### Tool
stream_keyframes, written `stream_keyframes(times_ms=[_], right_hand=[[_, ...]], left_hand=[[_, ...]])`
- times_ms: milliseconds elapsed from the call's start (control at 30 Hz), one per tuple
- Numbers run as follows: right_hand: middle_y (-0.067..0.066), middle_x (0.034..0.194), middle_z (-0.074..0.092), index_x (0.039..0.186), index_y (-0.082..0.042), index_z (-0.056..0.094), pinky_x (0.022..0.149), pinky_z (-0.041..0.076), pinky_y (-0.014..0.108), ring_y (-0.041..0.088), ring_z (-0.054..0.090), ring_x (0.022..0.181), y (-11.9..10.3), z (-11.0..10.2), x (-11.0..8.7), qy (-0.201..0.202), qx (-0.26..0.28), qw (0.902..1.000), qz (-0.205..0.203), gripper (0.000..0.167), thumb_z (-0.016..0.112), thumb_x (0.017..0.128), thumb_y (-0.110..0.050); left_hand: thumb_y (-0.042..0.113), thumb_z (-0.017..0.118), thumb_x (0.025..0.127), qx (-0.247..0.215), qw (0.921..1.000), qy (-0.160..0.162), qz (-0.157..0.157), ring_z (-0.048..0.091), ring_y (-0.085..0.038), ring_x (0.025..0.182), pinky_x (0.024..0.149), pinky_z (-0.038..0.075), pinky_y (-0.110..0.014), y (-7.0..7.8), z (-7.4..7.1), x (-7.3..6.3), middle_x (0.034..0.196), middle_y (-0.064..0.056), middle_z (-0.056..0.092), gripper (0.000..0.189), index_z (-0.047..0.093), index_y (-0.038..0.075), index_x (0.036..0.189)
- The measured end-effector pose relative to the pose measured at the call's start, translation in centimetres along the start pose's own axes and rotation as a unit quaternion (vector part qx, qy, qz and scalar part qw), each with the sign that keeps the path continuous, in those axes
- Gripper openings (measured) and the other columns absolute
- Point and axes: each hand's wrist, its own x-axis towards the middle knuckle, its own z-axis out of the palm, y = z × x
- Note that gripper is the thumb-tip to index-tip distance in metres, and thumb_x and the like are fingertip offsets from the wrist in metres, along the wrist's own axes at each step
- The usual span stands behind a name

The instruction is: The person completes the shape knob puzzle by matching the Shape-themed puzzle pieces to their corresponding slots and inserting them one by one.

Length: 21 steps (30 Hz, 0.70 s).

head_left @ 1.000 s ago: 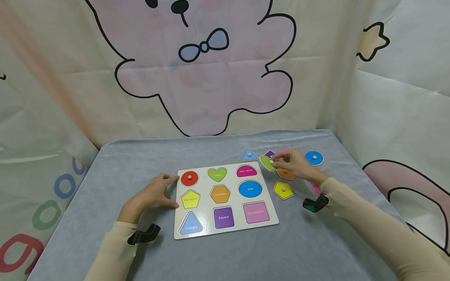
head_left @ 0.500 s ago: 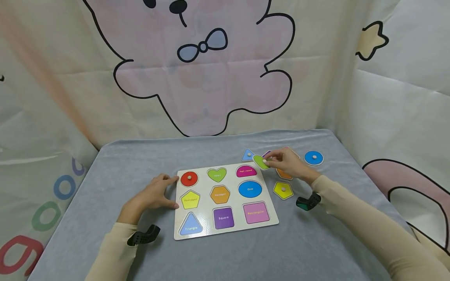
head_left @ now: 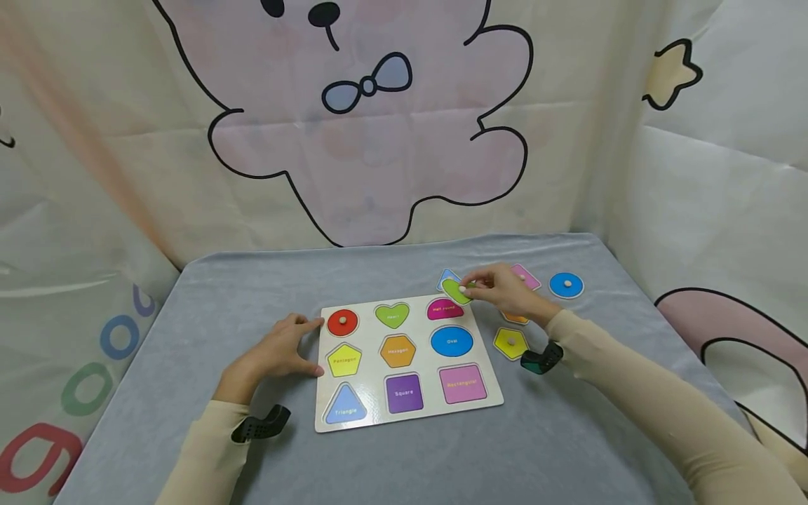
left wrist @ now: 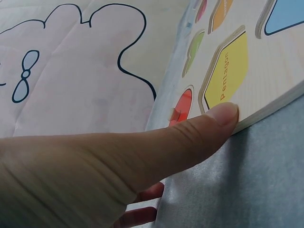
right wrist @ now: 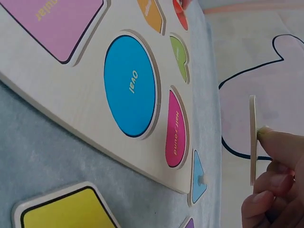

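My right hand (head_left: pixel 505 287) pinches the small knob of a green heart puzzle piece (head_left: pixel 453 290), holding it over the top right corner of a white shape puzzle board (head_left: pixel 369 379). In the right wrist view that piece (right wrist: pixel 253 142) is seen edge-on, raised above the table. Along the board's left edge rests my left hand (head_left: pixel 278 351), thumb and fingers spread. Its thumb (left wrist: pixel 190 142) presses the edge beside the yellow pentagon recess (left wrist: pixel 232 66). A red circle piece (head_left: pixel 343 322) with a knob sits in the top left recess. The heart recess (head_left: pixel 392 315) lies to its right.
Loose knobbed pieces lie right of and behind the board: a blue triangle (head_left: pixel 445 275), a yellow pentagon (head_left: pixel 510 344), a blue oval (head_left: pixel 566 285), a pink piece (head_left: pixel 527 276) and a partly hidden orange one (head_left: pixel 514 318). Grey cloth (head_left: pixel 404 463) covers the table; printed curtains surround it.
My right hand has carried the green heart leftward from among the loose pieces to the board's top right corner. The left hand has stayed at the board's edge.
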Motion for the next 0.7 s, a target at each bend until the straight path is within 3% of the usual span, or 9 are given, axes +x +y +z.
stream_keyframes(times_ms=[333,567,700], right_hand=[[0.002,0.070,0.041,0.111,-0.001,0.075,0.055,0.031,0.021,0.016,0.042,0.068,-0.5,0.9,1.4,-0.015,0.009,0.9998,0.010,0.020,0.070,0.096,-0.013],[0.000,0.070,0.047,0.110,-0.007,0.077,0.056,0.033,0.022,0.017,0.044,0.068,-1.0,1.6,2.2,-0.026,-0.002,0.9994,0.021,0.019,0.071,0.096,-0.017],[0.000,0.069,0.050,0.109,-0.005,0.077,0.055,0.033,0.022,0.017,0.043,0.065,-1.2,2.1,2.4,-0.031,-0.012,0.9994,0.008,0.018,0.070,0.095,-0.015]], left_hand=[[0.039,0.092,0.070,-0.004,1.0000,0.002,0.001,0.046,-0.039,0.122,0.104,0.044,-0.058,0.1,-0.2,0.0,0.139,-0.025,0.048,0.101,0.045,0.006,0.152],[0.040,0.093,0.069,0.000,1.0000,0.003,0.000,0.046,-0.038,0.120,0.103,0.044,-0.057,0.0,-0.3,0.0,0.138,-0.024,0.048,0.101,0.045,0.006,0.152],[0.040,0.093,0.069,-0.001,1.0000,0.000,0.002,0.046,-0.037,0.120,0.103,0.044,-0.057,-0.1,-0.1,0.0,0.138,-0.023,0.049,0.101,0.046,0.007,0.152]])
